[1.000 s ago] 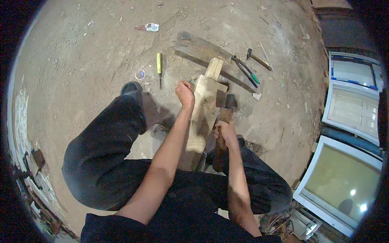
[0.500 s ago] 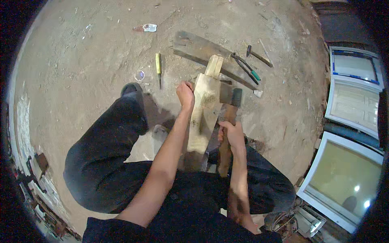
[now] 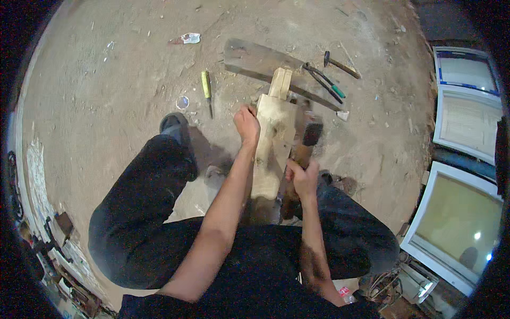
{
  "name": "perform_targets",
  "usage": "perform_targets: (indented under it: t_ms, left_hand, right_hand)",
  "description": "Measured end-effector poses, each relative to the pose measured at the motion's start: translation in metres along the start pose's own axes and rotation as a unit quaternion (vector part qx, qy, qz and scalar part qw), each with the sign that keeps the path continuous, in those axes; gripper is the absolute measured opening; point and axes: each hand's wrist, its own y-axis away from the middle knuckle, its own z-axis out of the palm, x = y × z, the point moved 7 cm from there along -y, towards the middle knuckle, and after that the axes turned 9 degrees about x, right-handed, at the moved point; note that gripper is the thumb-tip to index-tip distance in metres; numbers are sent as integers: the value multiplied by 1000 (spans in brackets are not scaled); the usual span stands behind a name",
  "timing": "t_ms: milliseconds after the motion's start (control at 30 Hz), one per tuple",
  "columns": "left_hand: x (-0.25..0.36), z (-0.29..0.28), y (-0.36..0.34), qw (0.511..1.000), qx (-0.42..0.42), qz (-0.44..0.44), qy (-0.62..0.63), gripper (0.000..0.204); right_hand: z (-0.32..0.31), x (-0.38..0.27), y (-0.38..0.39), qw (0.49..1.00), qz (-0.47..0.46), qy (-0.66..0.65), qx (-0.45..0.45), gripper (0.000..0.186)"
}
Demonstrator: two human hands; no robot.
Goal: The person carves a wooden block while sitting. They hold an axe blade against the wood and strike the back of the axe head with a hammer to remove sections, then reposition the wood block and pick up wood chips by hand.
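Note:
A pale, shaped timber with a narrower end piece stands in front of me, between my knees. My left hand is closed on the timber's left edge. Along its right side, my right hand grips the wooden handle of an axe; the dark axe head is blurred beside the timber. Beyond these lies a weathered board with green-handled pincers over it. A hammer rests to the right, a yellow-handled tool to the left.
The dirty floor holds scattered chips, a round bluish lid and a crumpled wrapper. White-framed window sashes stand along the right. Boards and clutter line the lower left edge. My bent legs flank the timber.
My right hand and the axe have shifted beside the timber, first slightly rightward, with the axe head rising then dropping a little. My left hand stays on the wood.

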Motion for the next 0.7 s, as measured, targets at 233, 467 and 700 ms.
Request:
perform_targets:
  t_ms: [233, 467, 700]
  left_hand:
    - [5, 7, 14, 999, -28, 15, -18, 48]
    - [-27, 7, 14, 998, -53, -27, -29, 49]
    - [-23, 6, 7, 992, -51, -99, 66, 47]
  right_hand:
    - [-22, 22, 0, 993, -79, -43, 74, 3]
    - [5, 44, -11, 925, -18, 378, 28, 33]
    - [-7, 51, -5, 961, -26, 275, 8, 23]
